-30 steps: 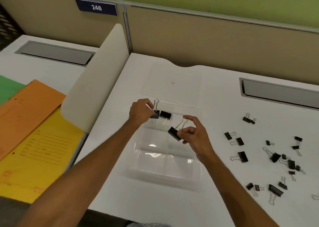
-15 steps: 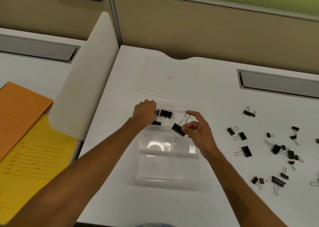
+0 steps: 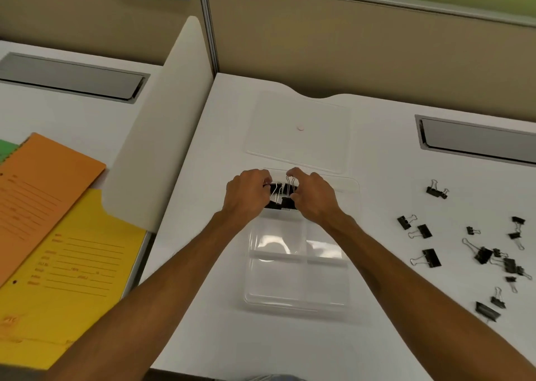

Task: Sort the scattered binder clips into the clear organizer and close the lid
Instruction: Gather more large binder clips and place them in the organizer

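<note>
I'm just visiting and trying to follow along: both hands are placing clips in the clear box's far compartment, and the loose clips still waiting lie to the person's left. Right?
Not quite. The head view shows the loose clips to the person's right, not left. The rest holds: left hand and right hand each grip a clip at the clear box's far compartment.

Lid (image 3: 298, 131) lies behind the organizer (image 3: 290, 302); loose clips (image 3: 483, 254) right of it, folders (image 3: 72, 264) far left
</note>
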Available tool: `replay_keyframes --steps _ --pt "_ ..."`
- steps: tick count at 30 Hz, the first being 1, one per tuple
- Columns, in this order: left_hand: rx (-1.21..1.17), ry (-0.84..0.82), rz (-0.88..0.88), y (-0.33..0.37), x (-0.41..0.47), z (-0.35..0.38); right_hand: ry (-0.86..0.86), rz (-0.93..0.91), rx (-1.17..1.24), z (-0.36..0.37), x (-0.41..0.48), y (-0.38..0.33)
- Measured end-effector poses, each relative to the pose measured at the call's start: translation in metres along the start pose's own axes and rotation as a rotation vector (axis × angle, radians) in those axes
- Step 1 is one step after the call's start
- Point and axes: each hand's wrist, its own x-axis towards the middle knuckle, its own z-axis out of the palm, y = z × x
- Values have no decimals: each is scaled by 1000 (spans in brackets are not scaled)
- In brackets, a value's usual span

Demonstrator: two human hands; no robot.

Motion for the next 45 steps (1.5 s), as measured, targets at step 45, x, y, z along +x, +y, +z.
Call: replay_keyframes --steps 45 --pt "25 -73 386 211 -190 101 387 263 121 -79 -307 162"
